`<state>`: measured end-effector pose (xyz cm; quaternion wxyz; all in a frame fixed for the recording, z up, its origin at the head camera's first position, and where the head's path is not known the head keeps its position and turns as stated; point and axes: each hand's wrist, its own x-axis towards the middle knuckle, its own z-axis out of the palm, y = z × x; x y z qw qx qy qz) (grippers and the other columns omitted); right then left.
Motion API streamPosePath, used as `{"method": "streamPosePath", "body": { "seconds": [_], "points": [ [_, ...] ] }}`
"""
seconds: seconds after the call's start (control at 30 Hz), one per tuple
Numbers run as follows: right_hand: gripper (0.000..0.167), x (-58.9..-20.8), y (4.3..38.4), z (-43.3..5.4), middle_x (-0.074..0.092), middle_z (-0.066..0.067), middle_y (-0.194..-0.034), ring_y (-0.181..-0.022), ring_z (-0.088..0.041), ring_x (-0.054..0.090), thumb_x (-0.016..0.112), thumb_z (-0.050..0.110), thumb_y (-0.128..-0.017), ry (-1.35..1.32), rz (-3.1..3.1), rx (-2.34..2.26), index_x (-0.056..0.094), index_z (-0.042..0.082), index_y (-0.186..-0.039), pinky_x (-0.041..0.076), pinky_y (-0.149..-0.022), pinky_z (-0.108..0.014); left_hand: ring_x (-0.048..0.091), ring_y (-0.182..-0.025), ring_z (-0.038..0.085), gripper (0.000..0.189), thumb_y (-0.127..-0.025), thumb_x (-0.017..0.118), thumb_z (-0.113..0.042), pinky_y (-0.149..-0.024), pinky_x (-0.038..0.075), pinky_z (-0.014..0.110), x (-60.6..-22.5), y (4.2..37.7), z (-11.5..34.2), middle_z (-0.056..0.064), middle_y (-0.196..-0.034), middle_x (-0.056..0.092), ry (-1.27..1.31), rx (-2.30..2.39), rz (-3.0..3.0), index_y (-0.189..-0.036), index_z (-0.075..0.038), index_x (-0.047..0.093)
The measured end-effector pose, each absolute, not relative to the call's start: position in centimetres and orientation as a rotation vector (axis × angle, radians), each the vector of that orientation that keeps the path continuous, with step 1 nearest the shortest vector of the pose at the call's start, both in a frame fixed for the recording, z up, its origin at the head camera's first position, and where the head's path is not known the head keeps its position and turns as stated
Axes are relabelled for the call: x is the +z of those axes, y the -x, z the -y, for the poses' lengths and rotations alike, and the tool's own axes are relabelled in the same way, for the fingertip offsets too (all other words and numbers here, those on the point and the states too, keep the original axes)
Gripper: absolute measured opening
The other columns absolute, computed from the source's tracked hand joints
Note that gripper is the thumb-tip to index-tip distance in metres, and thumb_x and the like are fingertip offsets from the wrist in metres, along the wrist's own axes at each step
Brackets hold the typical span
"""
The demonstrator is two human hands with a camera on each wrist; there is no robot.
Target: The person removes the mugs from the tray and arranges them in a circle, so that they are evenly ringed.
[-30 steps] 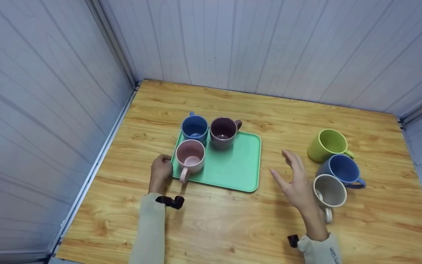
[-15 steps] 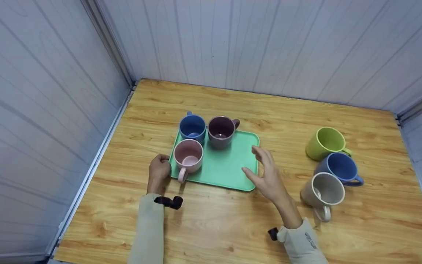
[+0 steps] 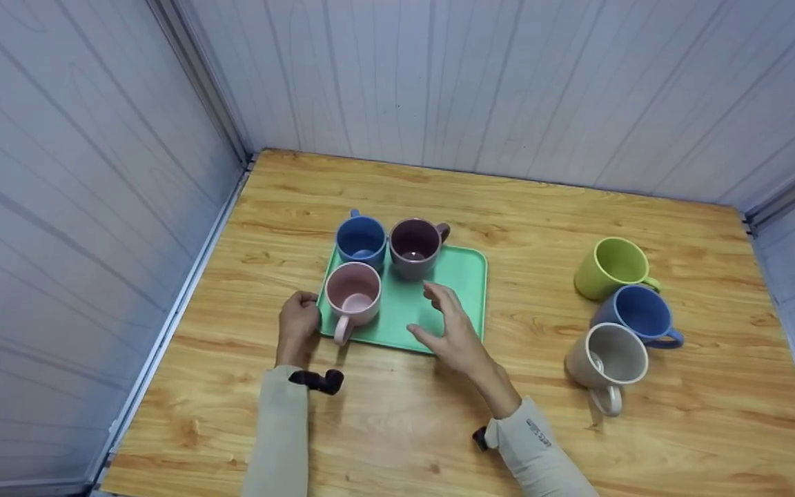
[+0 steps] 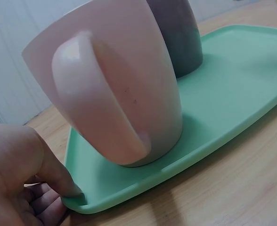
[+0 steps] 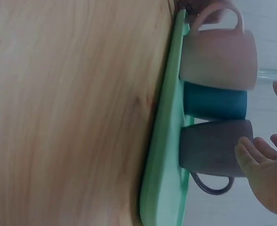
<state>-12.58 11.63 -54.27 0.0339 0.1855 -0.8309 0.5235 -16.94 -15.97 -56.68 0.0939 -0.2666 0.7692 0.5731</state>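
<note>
A green tray (image 3: 463, 276) lies on the wooden table, carrying a pink mug (image 3: 354, 297), a blue mug (image 3: 361, 241) and a plum mug (image 3: 415, 248) grouped at its left side. My left hand (image 3: 299, 319) grips the tray's left edge by the near corner; in the left wrist view its thumb (image 4: 65, 184) lies over the rim and the fingers curl at the outside. Over the bare right part of the tray, my right hand (image 3: 456, 338) holds nothing, thumb and fingers spread apart. The right wrist view has its fingers (image 5: 261, 160) overlapping the plum mug.
To the right stand a lime green mug (image 3: 615, 269), a second blue mug (image 3: 639, 314) and an off-white mug (image 3: 604, 355), close together. White panel walls (image 3: 439, 83) bound the wooden table (image 3: 397, 428) at the back and sides.
My right hand has moved left, from beside the off-white mug to over the tray, its fingers still spread. The left hand keeps its hold on the tray; the mugs stay in place.
</note>
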Motion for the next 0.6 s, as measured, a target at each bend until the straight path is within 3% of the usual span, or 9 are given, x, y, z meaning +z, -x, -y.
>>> {"method": "streamPosePath", "body": {
  "seconds": [0.37,0.6],
  "points": [
    [0.075,-56.0,13.1,-8.8,0.04,-0.017,-0.141,-0.128,-0.034,0.046,0.072,0.029,-0.085,-0.638,2.597,1.66,0.031,0.009,-0.146,0.04,-0.105,-0.043,0.049,-0.096,0.023,0.026,-0.093,0.042,-0.01,-0.081,0.04,0.031,-56.8,16.9,15.9,0.011,-0.103,0.053,0.787,1.697,-2.306,-0.11,-0.002,0.059],
    [0.081,-56.3,13.4,-7.3,0.034,-0.017,-0.147,-0.132,-0.032,0.043,0.072,0.026,-0.085,-0.616,2.654,1.711,0.026,0.003,-0.147,0.038,-0.107,-0.042,0.049,-0.096,0.023,0.026,-0.092,0.042,-0.01,-0.082,0.039,0.031,-57.0,16.9,15.9,0.011,-0.102,0.053,0.78,1.674,-2.349,-0.109,0.0,0.06]
  ]
}}
